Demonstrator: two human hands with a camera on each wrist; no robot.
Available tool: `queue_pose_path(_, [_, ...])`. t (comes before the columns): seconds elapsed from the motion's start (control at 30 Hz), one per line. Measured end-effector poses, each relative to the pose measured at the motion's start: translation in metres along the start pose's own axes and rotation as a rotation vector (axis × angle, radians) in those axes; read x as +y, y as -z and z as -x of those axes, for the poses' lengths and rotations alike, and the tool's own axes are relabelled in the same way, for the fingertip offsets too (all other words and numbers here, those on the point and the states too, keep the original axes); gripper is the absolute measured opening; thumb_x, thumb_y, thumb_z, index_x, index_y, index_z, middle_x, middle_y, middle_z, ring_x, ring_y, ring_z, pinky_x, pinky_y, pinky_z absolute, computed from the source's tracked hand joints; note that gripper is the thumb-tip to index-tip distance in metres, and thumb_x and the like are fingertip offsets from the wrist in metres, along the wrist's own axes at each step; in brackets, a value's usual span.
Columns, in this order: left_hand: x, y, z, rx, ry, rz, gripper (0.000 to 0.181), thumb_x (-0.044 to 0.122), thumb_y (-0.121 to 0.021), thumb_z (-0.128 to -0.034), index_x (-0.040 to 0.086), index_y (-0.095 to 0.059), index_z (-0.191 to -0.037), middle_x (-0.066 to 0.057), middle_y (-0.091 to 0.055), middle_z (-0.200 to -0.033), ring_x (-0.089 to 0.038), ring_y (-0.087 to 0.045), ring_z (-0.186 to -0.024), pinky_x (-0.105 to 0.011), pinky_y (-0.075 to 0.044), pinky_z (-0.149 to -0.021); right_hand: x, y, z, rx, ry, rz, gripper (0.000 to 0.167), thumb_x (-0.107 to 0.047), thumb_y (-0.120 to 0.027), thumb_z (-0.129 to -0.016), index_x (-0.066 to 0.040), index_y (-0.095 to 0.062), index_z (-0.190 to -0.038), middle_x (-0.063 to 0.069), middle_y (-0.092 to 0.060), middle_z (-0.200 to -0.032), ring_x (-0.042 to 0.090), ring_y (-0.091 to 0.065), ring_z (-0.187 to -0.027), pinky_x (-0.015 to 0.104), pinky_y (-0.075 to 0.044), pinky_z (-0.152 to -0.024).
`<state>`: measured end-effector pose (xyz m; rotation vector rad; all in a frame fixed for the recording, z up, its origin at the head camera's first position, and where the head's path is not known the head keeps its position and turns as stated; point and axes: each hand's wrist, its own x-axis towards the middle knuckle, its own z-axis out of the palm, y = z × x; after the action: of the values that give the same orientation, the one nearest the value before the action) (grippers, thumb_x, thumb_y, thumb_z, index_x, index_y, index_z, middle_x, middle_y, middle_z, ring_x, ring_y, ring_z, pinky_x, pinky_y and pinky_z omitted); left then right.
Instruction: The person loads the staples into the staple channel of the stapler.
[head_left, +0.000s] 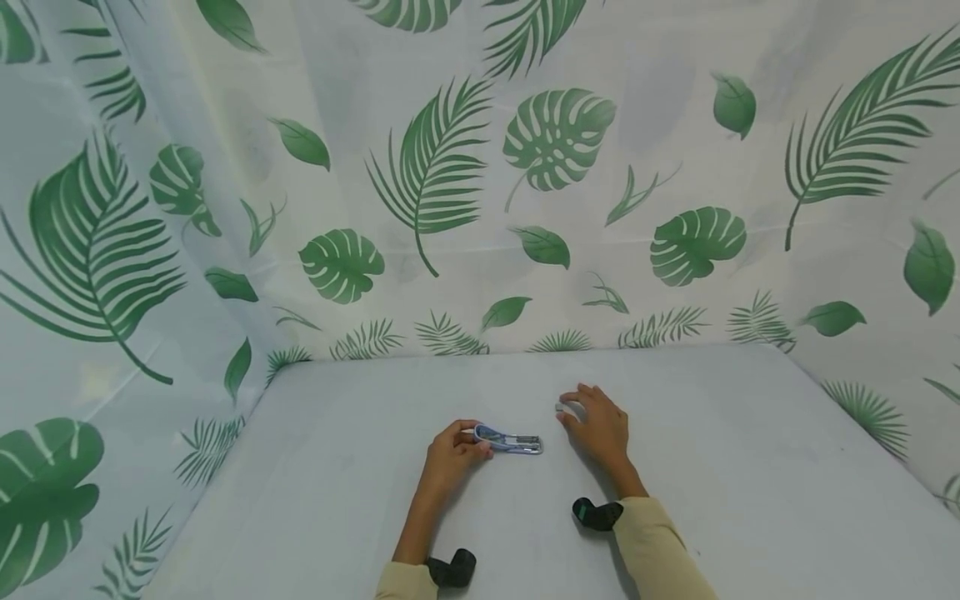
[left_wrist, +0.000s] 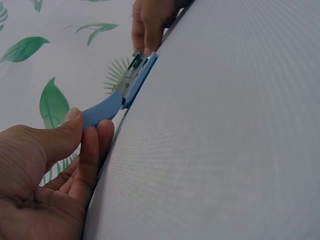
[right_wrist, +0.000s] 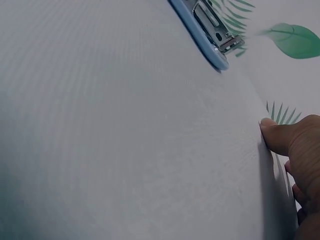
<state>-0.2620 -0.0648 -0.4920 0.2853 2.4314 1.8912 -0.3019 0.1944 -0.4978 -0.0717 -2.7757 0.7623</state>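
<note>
A blue stapler (head_left: pixel 498 437) lies on the white table with its top swung up, baring the metal magazine. My left hand (head_left: pixel 452 452) holds it by the raised end; in the left wrist view, that hand's thumb and fingers (left_wrist: pixel 90 150) pinch the blue top cover (left_wrist: pixel 104 111). Just right of the stapler's far end is my right hand (head_left: pixel 600 425), with a small grey piece (head_left: pixel 559 407) between its thumb and forefinger tips. That piece is too small to make out and does not show in the right wrist view, where the thumb (right_wrist: pixel 280 135) is near the stapler (right_wrist: pixel 200 37).
The white table (head_left: pixel 750 450) runs back to a pale curtain (head_left: pixel 480 50) printed with green leaves, which also hangs along the left and right sides. A black wrist camera (head_left: pixel 453 569) is on the left wrist, and another black camera (head_left: pixel 597 514) is on the right.
</note>
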Motion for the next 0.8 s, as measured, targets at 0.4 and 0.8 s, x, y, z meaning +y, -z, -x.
queue_pose_path(0.4, [0.0017,-0.0012,0.0005,0.005,-0.024,0.004,0.038,0.013,-0.070,-0.0895,0.003,-0.059,-0.125,-0.014,-0.070,-0.101,-0.024,-0.073,-0.086,-0.026,-0.050,-0.079,0.0008,-0.0030,-0.0022,0.038,-0.025,-0.043,0.024,-0.026,-0.069,-0.089,-0.013,-0.072,-0.109,0.019,-0.052,-0.143,0.040,-0.039,-0.139,0.066,-0.028,-0.106])
queue_pose_path(0.8, [0.0016,-0.0007,0.0003,0.010,-0.025,-0.029,0.037,0.016,-0.071,-0.0893,0.005,-0.061,-0.123,-0.010,-0.070,-0.098,-0.017,-0.072,-0.083,-0.025,-0.050,-0.081,-0.0005,-0.0082,-0.0026,0.087,-0.052,-0.163,0.015,-0.022,-0.069,-0.090,-0.012,-0.073,-0.099,0.015,-0.060,-0.132,0.036,-0.049,-0.128,0.061,-0.028,-0.105])
